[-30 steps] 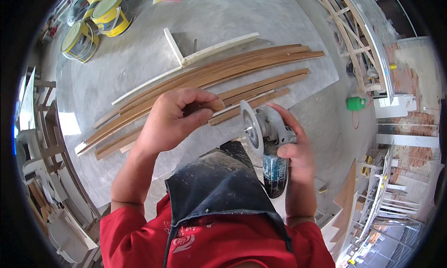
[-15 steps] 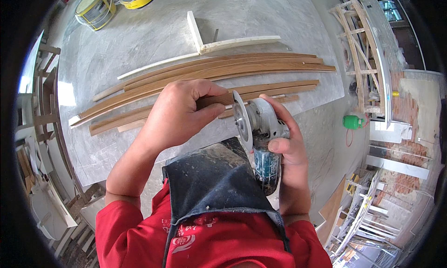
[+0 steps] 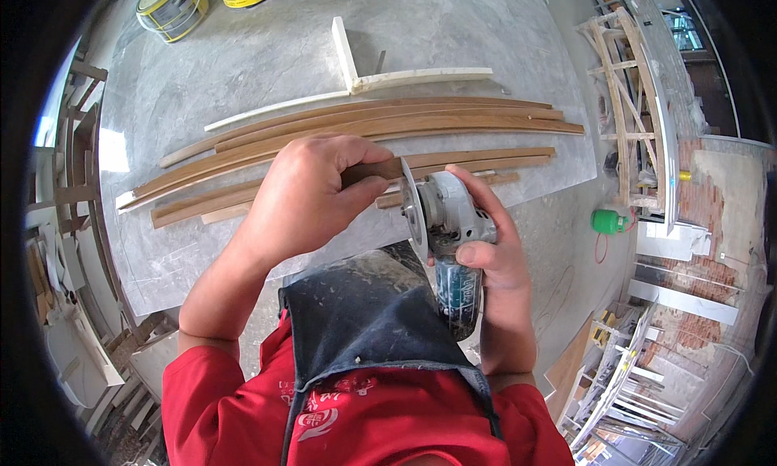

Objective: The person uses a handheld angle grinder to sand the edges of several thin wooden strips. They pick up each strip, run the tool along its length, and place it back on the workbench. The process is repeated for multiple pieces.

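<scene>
Between the thumb and fingers of my left hand (image 3: 303,195) is a short piece of brown wood (image 3: 374,171), mostly covered by the hand. My right hand (image 3: 500,251) is wrapped round an angle grinder (image 3: 460,281) with a grey head and a worn teal body. Its thin round disc (image 3: 413,208) stands nearly upright beside the wood's right end. Whether the disc touches the wood or spins, I cannot tell. Both hands are above the pale grey table (image 3: 267,65), in front of my dark apron (image 3: 356,304).
Several long brown wood strips (image 3: 380,123) lie across the table. Beyond them are white strips (image 3: 421,78). Two yellow-and-grey buckets (image 3: 171,11) stand at the far left. A wooden frame (image 3: 623,102) and a green canister (image 3: 609,221) are at the right.
The grinder and my right hand have shifted slightly left, with the disc closer to my left fingers. The left hand keeps its hold on the wood. The view has shifted slightly.
</scene>
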Demonstrator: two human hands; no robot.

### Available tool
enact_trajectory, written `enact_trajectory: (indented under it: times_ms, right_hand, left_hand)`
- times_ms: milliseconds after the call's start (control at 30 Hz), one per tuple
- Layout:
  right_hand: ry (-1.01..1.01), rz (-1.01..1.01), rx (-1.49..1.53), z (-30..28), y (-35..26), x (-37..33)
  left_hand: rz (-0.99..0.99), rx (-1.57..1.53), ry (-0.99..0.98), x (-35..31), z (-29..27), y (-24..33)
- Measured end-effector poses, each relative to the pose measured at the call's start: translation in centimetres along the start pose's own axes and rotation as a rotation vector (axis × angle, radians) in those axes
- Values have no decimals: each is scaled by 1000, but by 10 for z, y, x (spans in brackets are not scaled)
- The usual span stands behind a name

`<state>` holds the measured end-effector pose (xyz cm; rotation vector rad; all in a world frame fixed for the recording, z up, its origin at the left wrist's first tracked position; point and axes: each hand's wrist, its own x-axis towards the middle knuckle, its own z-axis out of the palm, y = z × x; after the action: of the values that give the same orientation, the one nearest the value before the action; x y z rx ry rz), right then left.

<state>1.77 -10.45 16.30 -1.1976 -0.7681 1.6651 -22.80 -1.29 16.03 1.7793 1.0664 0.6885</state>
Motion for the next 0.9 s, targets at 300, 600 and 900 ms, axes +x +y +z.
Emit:
enact_trajectory:
  times_ms: [300, 600, 900]
  right_hand:
    - [11, -14, -14, -5, 7, 2]
    - [12, 29, 13, -11, 13, 3]
    - [43, 24, 19, -15, 16, 3]
  left_hand:
    - [20, 14, -6, 3, 5, -3]
    - [17, 45, -19, 3, 7, -3]
    - [13, -15, -8, -1, 1, 0]
